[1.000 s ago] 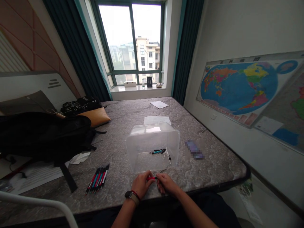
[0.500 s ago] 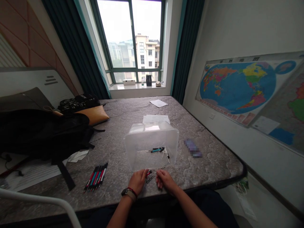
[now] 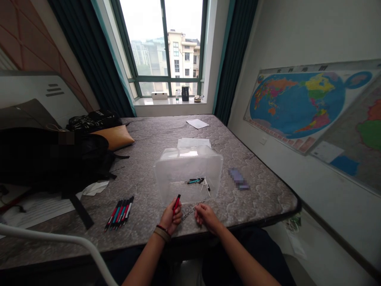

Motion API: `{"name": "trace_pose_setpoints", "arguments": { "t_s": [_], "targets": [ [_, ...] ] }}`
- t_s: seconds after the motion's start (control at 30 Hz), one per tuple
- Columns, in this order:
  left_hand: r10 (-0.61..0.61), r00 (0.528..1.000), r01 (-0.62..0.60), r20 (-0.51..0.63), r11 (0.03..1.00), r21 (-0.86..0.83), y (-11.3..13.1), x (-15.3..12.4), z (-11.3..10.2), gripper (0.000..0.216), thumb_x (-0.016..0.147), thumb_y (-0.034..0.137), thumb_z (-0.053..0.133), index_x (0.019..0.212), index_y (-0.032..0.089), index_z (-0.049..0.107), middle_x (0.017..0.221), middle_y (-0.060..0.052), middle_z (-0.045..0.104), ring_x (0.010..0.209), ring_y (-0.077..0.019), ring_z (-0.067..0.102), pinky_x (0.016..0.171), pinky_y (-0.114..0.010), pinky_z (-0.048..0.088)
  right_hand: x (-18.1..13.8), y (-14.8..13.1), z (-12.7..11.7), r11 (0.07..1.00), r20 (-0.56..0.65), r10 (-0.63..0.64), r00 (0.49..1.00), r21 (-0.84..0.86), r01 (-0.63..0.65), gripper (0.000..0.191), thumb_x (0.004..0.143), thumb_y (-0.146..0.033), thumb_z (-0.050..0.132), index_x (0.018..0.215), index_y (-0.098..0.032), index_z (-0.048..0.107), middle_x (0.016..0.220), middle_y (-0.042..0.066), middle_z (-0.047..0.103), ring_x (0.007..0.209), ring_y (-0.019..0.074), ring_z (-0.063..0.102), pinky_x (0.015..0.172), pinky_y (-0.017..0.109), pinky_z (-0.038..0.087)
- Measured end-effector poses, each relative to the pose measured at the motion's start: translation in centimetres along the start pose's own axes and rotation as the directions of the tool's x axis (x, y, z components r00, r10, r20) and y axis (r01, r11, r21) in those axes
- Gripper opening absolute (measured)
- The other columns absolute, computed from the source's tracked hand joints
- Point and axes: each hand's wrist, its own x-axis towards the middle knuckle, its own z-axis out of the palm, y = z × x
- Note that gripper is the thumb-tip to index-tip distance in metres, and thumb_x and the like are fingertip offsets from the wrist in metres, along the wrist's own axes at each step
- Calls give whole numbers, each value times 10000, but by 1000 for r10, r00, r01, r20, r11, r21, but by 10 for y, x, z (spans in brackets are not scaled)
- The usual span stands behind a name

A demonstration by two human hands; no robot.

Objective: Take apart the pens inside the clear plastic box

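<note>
My left hand [image 3: 172,217] is closed around a red pen part [image 3: 176,203] with a black end, which points up and away from me. Beside it, my right hand [image 3: 206,215] has its fingers curled together; whatever may be in them is hidden. Just beyond both hands, a clear plastic box [image 3: 166,174] lies on its side with its opening toward me. Inside it are several pen pieces, among them a blue and black barrel [image 3: 195,181] and thin white refills [image 3: 205,186]. Left of my hands, a row of pens [image 3: 120,213] in red, blue, white and black rests on the mattress.
The patterned mattress [image 3: 143,159] spans the area before me. A black bag [image 3: 53,159] and an orange pouch [image 3: 119,137] are at the left, above some papers [image 3: 41,210]. A pixelated object [image 3: 238,178] lies right of the box. A white curved bar [image 3: 59,236] crosses the lower left.
My left hand has turned over and tilted the red pen part upright, so more of it shows. My right hand remains curled in nearly the same place. The camera view has shifted slightly.
</note>
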Motion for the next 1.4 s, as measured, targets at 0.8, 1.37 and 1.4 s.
{"name": "trace_pose_setpoints", "arguments": {
  "t_s": [0.8,1.37,1.4],
  "targets": [
    [119,985,-62,-128,922,382,-6,6,-1,436,886,595,437,878,176,560,526,79,417,346,-49,249,376,-183,140,0,3,4,950,-249,-236,939,-264,169,442,796,-599,605,728,-162,598,556,-11,592,381,79,482,362,178,350],
    [295,895,-347,336,-14,938,-36,3,5,446,954,482,381,876,202,720,847,-57,729,776,-197,643,686,-268,391,-1,-7,-8,952,36,-31,999,-303,41,416,803,-564,617,883,-157,644,634,-30,599,362,62,456,343,183,284],
    [310,893,-337,327,-23,941,-35,3,4,461,956,488,373,848,196,714,817,-58,721,755,-194,637,673,-266,388,-1,-8,-8,956,47,-21,999,-291,34,412,802,-561,619,886,-158,643,627,-29,601,370,66,462,350,184,288]
  ]
}}
